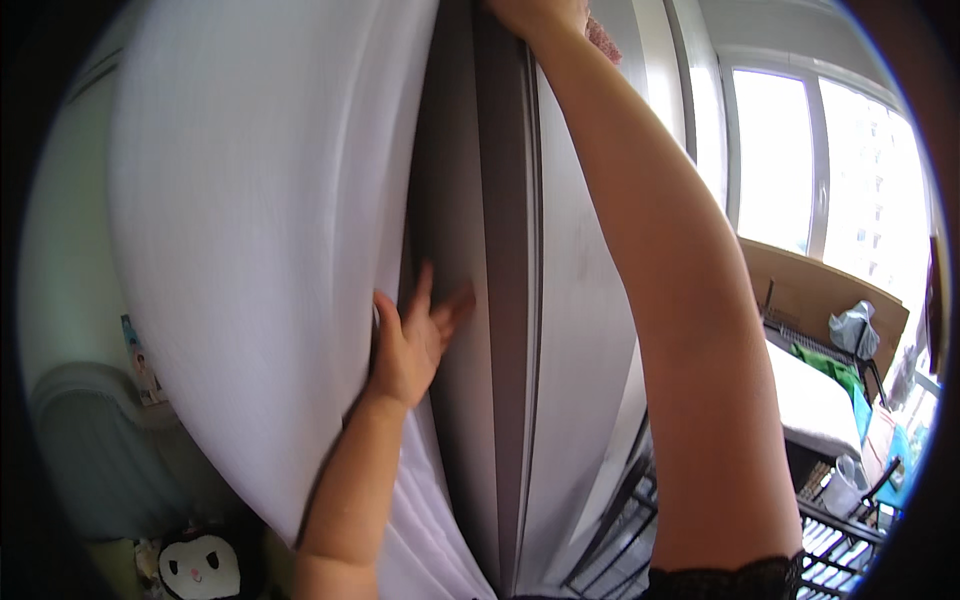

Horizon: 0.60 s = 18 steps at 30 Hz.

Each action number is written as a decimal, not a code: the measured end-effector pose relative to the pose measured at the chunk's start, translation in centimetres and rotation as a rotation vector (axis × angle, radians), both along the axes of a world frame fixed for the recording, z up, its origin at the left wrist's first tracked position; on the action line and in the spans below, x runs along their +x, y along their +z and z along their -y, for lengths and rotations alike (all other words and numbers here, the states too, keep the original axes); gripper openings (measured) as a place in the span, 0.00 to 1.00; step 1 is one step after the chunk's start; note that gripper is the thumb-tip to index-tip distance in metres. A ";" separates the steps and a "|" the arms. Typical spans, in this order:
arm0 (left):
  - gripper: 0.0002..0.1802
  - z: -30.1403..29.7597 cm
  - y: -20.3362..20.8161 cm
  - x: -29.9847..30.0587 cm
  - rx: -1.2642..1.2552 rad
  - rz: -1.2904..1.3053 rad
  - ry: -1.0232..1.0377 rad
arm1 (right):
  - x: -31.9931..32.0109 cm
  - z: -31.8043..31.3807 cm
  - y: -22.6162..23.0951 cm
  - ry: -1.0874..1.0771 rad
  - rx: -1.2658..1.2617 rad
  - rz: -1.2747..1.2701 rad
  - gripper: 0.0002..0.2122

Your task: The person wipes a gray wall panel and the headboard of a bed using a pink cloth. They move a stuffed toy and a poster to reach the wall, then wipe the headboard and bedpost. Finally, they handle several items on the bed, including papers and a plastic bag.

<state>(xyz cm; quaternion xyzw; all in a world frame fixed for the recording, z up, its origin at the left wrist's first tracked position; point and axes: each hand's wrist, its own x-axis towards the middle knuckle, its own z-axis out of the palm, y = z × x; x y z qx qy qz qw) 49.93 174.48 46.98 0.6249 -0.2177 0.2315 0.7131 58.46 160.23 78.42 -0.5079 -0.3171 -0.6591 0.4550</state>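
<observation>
My left hand (408, 350) is raised in the middle of the view, fingers spread, at the edge of a large white cloth (250, 200). The cloth hangs down on the left side and falls in folds lower down. Beside the fingers is a grey upright panel (455, 200), partly in shadow. My right arm reaches up across the view, and my right hand (540, 14) is at the top edge, high on the wardrobe-like unit (580, 300). A fuzzy pink cloth (603, 42) shows against that hand; its fingertips are cut off by the frame.
At the lower left are a padded grey-green headboard (100, 450) and a black-and-white plush toy (200, 567). A bright window (775, 150) is on the right. Below it are a cardboard sheet (820, 285), a white-topped surface (815, 395), a clear plastic bin (845, 487) and black metal racks (835, 545).
</observation>
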 end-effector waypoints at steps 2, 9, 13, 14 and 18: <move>0.63 -0.6 0.0 -0.1 -0.023 0.005 0.039 | 1.5 -0.6 -8.0 -0.054 -0.089 0.162 0.20; 0.61 0.6 -0.4 0.1 0.042 0.048 0.075 | -0.4 2.3 -52.8 0.130 -0.355 -0.083 0.17; 0.59 2.6 -0.7 0.8 0.211 0.096 0.283 | -0.2 4.9 -63.6 0.342 -0.391 -0.340 0.23; 0.58 3.1 -0.8 0.7 0.288 0.124 0.358 | 0.2 4.5 -60.0 0.396 -0.316 -0.325 0.25; 0.56 7.3 -0.9 0.2 0.564 0.247 0.601 | 5.4 3.5 -39.7 0.296 -0.257 -0.141 0.30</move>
